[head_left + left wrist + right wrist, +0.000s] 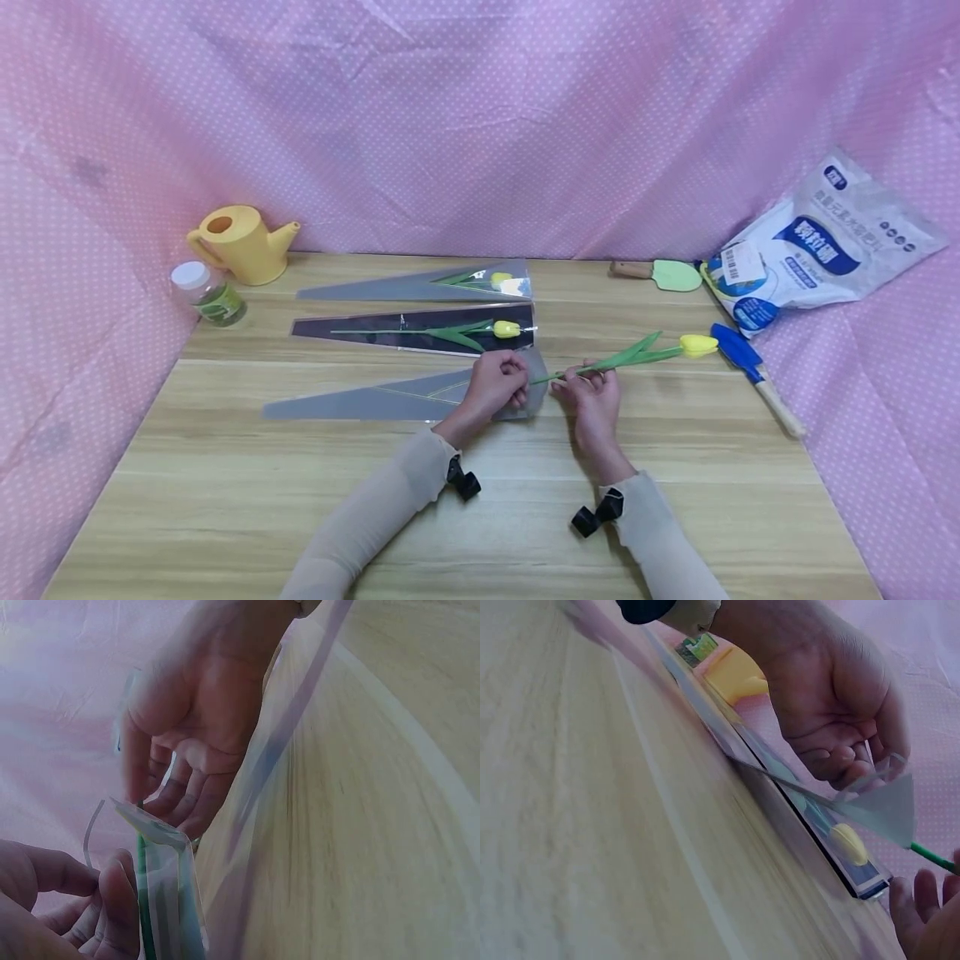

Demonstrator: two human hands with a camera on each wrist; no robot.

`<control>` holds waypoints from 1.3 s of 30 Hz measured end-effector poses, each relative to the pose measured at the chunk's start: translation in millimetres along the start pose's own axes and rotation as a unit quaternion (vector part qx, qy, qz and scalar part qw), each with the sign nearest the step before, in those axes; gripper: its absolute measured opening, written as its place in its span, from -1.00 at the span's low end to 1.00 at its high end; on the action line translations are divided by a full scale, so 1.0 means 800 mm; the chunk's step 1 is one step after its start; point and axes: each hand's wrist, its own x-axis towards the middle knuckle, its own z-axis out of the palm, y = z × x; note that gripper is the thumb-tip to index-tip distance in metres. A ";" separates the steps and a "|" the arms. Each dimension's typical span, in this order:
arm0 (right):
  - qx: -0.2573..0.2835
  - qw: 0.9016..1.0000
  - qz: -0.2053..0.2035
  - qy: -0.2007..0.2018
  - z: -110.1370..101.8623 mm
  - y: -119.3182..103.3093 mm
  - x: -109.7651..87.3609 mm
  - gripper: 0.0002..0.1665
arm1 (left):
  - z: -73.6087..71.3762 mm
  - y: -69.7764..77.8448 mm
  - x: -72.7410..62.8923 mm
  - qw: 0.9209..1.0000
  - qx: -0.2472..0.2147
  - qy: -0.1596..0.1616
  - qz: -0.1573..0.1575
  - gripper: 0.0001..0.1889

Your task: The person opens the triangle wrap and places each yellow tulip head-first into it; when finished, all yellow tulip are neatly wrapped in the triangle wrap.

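My left hand [493,383] pinches the clear film at the wide mouth of a grey tapered flower sleeve [330,406]. The mouth stands spread a little in the right wrist view, where the sleeve [889,810] lifts off the table at that end. With fingers and thumb, my right hand [597,408] holds a yellow tulip [633,357] by its green stem, the bloom pointing right. The lower end of the stem [142,900] runs in at the sleeve's mouth. Behind lie a black sleeve [360,325] and another grey sleeve [360,289], each with a yellow tulip inside.
A yellow watering can [251,250] and a white-capped jar [213,296] stand at the back left. To the back right are a green-bladed trowel [675,275], a blue trowel [738,350] and a white bag [817,242]. Pink dotted cloth [465,125] surrounds the table.
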 end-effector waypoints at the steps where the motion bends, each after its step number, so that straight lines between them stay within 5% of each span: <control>1: -0.005 1.000 0.001 -0.005 -0.002 -0.001 0.000 -0.69 | -0.001 0.000 0.000 1.000 0.002 0.000 0.000 -0.90; 12: 0.076 0.997 0.000 0.023 -0.016 -0.023 0.007 -0.72 | -0.002 0.000 0.001 1.000 0.013 0.003 0.000 -0.92; 39: -0.038 0.999 -0.006 -0.011 0.012 -0.001 -0.001 -0.67 | 0.001 0.013 -0.006 1.000 -0.003 -0.009 0.021 -0.92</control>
